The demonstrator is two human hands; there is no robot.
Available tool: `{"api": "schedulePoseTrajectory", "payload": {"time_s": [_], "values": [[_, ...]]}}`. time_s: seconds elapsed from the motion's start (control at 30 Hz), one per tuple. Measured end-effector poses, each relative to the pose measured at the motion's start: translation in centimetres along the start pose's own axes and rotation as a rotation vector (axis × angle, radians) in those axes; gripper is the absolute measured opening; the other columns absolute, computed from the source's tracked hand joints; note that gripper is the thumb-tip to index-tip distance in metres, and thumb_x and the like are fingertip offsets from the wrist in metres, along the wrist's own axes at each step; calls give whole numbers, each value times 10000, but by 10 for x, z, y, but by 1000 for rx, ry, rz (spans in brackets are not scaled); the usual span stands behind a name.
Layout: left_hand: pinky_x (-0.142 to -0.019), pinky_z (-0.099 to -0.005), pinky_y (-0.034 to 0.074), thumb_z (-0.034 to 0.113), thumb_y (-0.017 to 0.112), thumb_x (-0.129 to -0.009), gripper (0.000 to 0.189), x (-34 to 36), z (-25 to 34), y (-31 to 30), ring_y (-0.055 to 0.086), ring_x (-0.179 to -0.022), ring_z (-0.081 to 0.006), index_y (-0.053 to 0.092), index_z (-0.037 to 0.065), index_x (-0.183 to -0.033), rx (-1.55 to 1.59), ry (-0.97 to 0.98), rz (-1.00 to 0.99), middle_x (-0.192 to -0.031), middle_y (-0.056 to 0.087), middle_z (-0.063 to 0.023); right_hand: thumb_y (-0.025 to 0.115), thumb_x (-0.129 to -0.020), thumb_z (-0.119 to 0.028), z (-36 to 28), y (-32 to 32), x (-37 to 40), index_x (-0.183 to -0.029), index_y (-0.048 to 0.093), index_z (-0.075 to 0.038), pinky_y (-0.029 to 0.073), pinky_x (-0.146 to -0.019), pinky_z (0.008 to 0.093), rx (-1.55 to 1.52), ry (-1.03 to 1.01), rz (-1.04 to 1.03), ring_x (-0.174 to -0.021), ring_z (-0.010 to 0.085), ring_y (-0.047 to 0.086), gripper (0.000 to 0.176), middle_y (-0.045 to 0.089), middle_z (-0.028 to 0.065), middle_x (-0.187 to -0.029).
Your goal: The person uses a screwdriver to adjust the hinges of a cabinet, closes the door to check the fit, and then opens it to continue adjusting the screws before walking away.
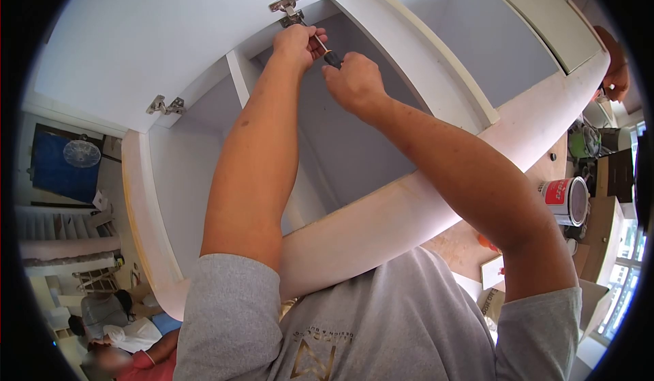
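Note:
A screwdriver point(332, 58) with a dark handle reaches up to a metal hinge point(291, 17) between the white cabinet door point(163, 34) and the cabinet frame. My right hand point(355, 81) is closed around the handle. Close to the hinge, my left hand point(298, 43) has its fingers bent beside the screwdriver's shaft; whether they pinch the shaft or a screw is hidden. A second hinge point(165, 105) joins the door farther left. The grey inside of the cabinet point(354, 122) shows below my hands.
The cabinet's pale curved edge point(368, 245) runs under my forearms. At the right are a paint can point(565, 200) and another person's hand point(616, 81). People point(129, 340) are at the lower left, and a fan point(82, 153) is at the left.

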State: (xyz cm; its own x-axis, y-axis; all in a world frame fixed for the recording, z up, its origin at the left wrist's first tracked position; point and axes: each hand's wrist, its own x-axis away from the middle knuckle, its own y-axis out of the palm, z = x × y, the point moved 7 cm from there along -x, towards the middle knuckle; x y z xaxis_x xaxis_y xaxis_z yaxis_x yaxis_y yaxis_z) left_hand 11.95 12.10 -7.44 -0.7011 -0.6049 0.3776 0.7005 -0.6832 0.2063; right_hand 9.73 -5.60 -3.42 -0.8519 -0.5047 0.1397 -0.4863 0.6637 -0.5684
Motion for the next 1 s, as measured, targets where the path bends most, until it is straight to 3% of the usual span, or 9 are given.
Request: {"api": "schedulePoseTrajectory", "payload": {"time_s": [0.1,0.2,0.3,0.4,0.5,0.6,0.7,0.9,1.0], "values": [[-769,-418,507,83,501,-965,150,2,-1,2,623,-894,-243,535,3,-1087,-28,3,-8,-1050,645,-135,657,-843,-210,5,0,-2,-1109,572,37,544,-840,436,130,34,23,-1001,364,663,373,642,237,-1109],[-774,-421,506,117,483,-982,152,4,-4,5,624,-886,-243,536,14,-1080,-56,-17,-28,-1039,650,-131,664,-836,-172,-7,-9,1,-1159,528,6,556,-826,438,395,-108,144,-1013,347,663,394,582,210,-1199],[-775,-428,504,146,461,-997,172,7,-7,9,626,-856,-243,534,18,-1086,-64,-50,-54,-1032,657,-132,656,-836,-154,-15,-16,1,-1137,530,-8,562,-816,429,599,-201,125,-1021,336,662,358,543,196,-1224],[-747,-436,504,158,449,-1002,183,10,-8,13,622,-814,-239,530,23,-1096,-55,-67,-64,-1032,667,-135,618,-879,-147,-14,-8,2,-1113,535,0,544,-828,425,604,-216,131,-996,370,648,288,603,192,-1125],[-707,-439,500,161,457,-998,187,10,-7,12,616,-788,-231,529,27,-1105,-87,-83,-50,-1017,678,-132,640,-868,-155,-1,-1,-8,-1040,555,-23,548,-770,395,383,-202,207,-914,318,671,233,623,150,-988],[-662,-432,497,162,482,-988,184,10,-6,9,612,-765,-217,545,21,-1089,-161,-69,-33,-979,686,-117,665,-873,-201,18,6,-19,-926,562,-70,499,-583,360,-138,-15,2,-708,210,623,174,576,74,-819],[-606,-398,495,149,521,-971,167,14,1,11,607,-700,-203,580,8,-1036,-244,-20,-3,-911,687,-106,696,-865,-191,32,21,-15,-994,609,-110,437,-532,351,-758,409,-241,-650,171,560,175,537,30,-743],[-552,-358,498,104,561,-942,132,25,6,12,605,-622,-201,613,-15,-970,-219,15,83,-830,675,-123,638,-912,-302,26,15,-10,-850,539,-118,314,-438,261,-787,398,-375,-532,107,447,218,478,1,-726],[-569,-371,509,92,555,-938,136,26,11,7,622,-645,-209,604,-23,-989,-201,23,100,-834,675,-136,598,-931,-332,23,26,-6,-840,536,-108,336,-443,261,-839,461,-411,-537,107,465,250,501,9,-748]]}}
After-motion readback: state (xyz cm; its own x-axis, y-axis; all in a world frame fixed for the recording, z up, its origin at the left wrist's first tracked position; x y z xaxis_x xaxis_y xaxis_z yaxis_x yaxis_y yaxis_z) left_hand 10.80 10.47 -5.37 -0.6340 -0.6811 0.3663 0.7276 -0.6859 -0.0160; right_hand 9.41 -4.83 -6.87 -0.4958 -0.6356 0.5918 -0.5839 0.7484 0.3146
